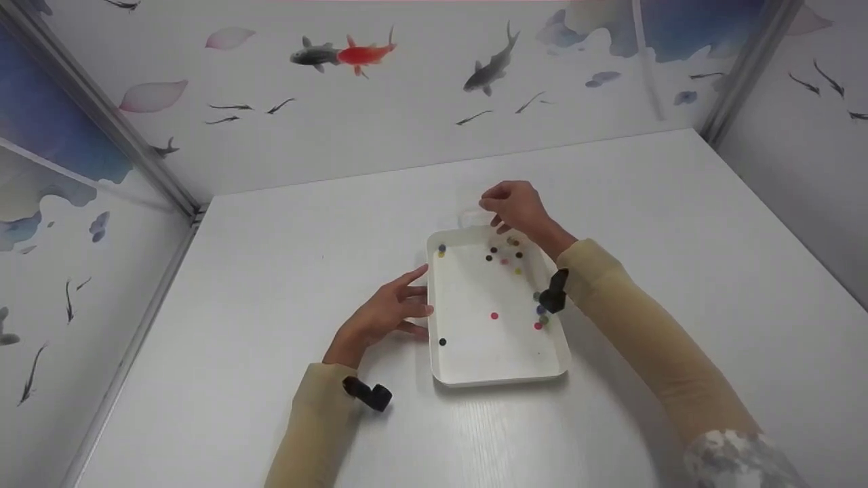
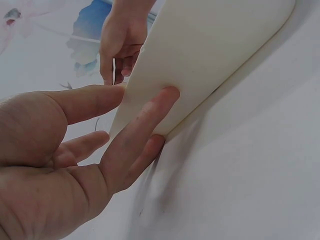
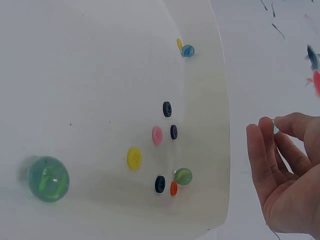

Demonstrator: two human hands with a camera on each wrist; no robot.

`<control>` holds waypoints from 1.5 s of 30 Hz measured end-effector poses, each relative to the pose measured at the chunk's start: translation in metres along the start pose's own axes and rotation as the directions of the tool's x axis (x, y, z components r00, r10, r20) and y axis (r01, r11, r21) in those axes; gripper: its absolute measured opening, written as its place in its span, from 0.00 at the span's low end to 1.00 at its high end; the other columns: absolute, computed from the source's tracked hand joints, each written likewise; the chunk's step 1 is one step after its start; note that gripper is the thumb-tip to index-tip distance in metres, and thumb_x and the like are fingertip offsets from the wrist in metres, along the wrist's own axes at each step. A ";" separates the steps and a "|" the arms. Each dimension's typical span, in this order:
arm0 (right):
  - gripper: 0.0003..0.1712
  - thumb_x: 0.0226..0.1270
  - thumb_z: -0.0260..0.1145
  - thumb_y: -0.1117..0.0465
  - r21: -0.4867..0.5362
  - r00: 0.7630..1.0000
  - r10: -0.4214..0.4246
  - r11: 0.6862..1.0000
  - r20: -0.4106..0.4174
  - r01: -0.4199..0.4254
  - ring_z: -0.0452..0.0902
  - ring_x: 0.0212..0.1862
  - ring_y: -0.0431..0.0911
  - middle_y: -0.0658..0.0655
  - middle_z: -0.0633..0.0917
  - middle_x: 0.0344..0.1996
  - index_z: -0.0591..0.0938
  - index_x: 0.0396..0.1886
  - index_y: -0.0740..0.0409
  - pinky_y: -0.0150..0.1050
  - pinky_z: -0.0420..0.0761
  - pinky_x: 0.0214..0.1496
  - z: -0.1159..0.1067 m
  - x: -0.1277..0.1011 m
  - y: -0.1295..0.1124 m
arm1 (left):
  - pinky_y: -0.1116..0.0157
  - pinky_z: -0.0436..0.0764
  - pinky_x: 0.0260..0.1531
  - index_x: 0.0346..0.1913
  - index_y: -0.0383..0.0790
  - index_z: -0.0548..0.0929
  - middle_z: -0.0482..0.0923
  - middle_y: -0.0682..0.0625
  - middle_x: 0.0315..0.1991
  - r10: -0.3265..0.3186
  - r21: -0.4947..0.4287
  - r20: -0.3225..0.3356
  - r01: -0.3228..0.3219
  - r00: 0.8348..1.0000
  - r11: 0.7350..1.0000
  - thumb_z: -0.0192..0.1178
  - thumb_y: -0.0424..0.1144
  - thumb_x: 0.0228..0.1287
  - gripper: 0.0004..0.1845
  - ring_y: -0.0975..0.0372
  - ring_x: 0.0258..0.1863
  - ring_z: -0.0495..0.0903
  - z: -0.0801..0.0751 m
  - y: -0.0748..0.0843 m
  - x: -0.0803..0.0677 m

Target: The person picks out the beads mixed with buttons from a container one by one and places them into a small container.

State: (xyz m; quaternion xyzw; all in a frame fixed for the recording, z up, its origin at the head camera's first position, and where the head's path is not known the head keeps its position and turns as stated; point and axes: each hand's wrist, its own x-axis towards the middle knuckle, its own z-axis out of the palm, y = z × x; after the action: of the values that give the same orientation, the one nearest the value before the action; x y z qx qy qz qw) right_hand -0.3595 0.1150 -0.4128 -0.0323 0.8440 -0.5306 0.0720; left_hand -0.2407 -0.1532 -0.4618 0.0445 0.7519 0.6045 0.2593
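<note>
A white rectangular tray [image 1: 498, 377] lies in the middle of the white table and holds scattered marbles and buttons. My left hand [image 1: 397, 308] rests with straight fingers [image 2: 145, 122] against the tray's left outer wall [image 2: 210, 55]. Just beyond the tray's far edge is my right hand [image 1: 510, 203], over a small clear cup [image 1: 471, 218]. In the right wrist view its thumb and fingers [image 3: 265, 150] pinch a small glassy marble [image 3: 275, 129]. Inside the tray [image 3: 100, 75] lie a green marble [image 3: 48, 178], a yellow button [image 3: 134, 158] and a pink button [image 3: 157, 135].
Fish-patterned walls [image 1: 407, 108] enclose the table at the back and on both sides. More marbles [image 3: 183, 176] and dark buttons [image 3: 167, 108] gather near the tray's far end. A blue marble [image 3: 187, 50] sits in a far corner. Bare table [image 1: 678, 224] surrounds the tray.
</note>
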 end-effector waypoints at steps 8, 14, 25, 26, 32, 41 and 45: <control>0.17 0.74 0.62 0.57 0.010 0.999 -0.033 0.999 -0.015 0.033 0.81 0.29 0.41 0.63 0.84 0.52 0.82 0.56 0.62 0.32 0.86 0.32 -0.002 -0.002 0.002 | 0.56 0.89 0.44 0.79 0.58 0.57 0.67 0.39 0.72 0.005 -0.011 0.004 -0.005 1.000 1.000 0.66 0.31 0.63 0.46 0.50 0.59 0.82 0.000 0.000 0.000; 0.19 0.75 0.62 0.60 0.005 0.998 -0.059 0.998 -0.024 0.059 0.80 0.30 0.39 0.65 0.83 0.54 0.80 0.60 0.64 0.32 0.86 0.33 -0.003 -0.004 0.003 | 0.57 0.89 0.45 0.79 0.59 0.56 0.69 0.40 0.72 0.013 0.013 -0.001 -0.013 1.000 1.000 0.66 0.32 0.64 0.46 0.51 0.60 0.81 0.000 0.001 -0.002; 0.16 0.73 0.63 0.58 0.000 0.996 -0.062 0.998 -0.057 0.062 0.81 0.32 0.42 0.61 0.85 0.50 0.83 0.55 0.60 0.31 0.85 0.31 0.003 -0.005 0.001 | 0.57 0.89 0.45 0.79 0.58 0.56 0.69 0.40 0.72 0.009 0.006 -0.003 -0.009 1.000 1.000 0.66 0.32 0.63 0.46 0.51 0.59 0.81 -0.001 -0.001 0.000; 0.16 0.73 0.63 0.58 -0.004 0.996 -0.068 0.998 -0.060 0.068 0.82 0.33 0.42 0.61 0.85 0.49 0.83 0.55 0.60 0.31 0.85 0.31 0.004 -0.005 0.001 | 0.57 0.89 0.44 0.79 0.58 0.56 0.68 0.39 0.72 0.010 0.003 -0.002 -0.010 1.000 1.000 0.66 0.32 0.63 0.46 0.50 0.59 0.81 -0.001 -0.001 0.000; 0.17 0.73 0.64 0.56 -0.043 0.994 -0.092 0.995 -0.065 0.090 0.82 0.42 0.46 0.59 0.85 0.51 0.83 0.56 0.60 0.31 0.84 0.32 0.009 -0.004 0.002 | 0.58 0.89 0.44 0.79 0.58 0.56 0.68 0.39 0.73 0.000 0.008 -0.005 0.000 1.000 1.000 0.67 0.32 0.63 0.46 0.51 0.60 0.81 -0.001 -0.001 0.000; 0.16 0.72 0.65 0.56 -0.030 0.995 -0.090 0.996 -0.041 0.089 0.83 0.40 0.47 0.60 0.84 0.50 0.84 0.52 0.59 0.31 0.84 0.30 0.018 -0.008 0.002 | 0.57 0.89 0.44 0.80 0.57 0.55 0.68 0.39 0.72 0.001 0.010 0.000 -0.001 1.000 1.000 0.66 0.32 0.64 0.46 0.50 0.59 0.81 0.000 0.002 -0.002; 0.15 0.71 0.66 0.56 -0.009 0.997 -0.080 0.997 -0.013 0.079 0.84 0.38 0.46 0.60 0.84 0.50 0.84 0.51 0.60 0.32 0.85 0.30 0.024 -0.011 0.000 | 0.57 0.89 0.44 0.80 0.57 0.55 0.68 0.39 0.72 0.001 0.011 0.002 -0.001 1.000 1.000 0.66 0.32 0.64 0.46 0.50 0.59 0.82 0.000 0.001 -0.001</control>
State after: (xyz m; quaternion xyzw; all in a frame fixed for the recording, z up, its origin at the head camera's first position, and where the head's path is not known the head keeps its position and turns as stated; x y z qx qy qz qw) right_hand -0.3449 0.0949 -0.4216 -0.0625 0.8448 -0.5294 0.0449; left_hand -0.2400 -0.1534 -0.4608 0.0470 0.7548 0.6006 0.2595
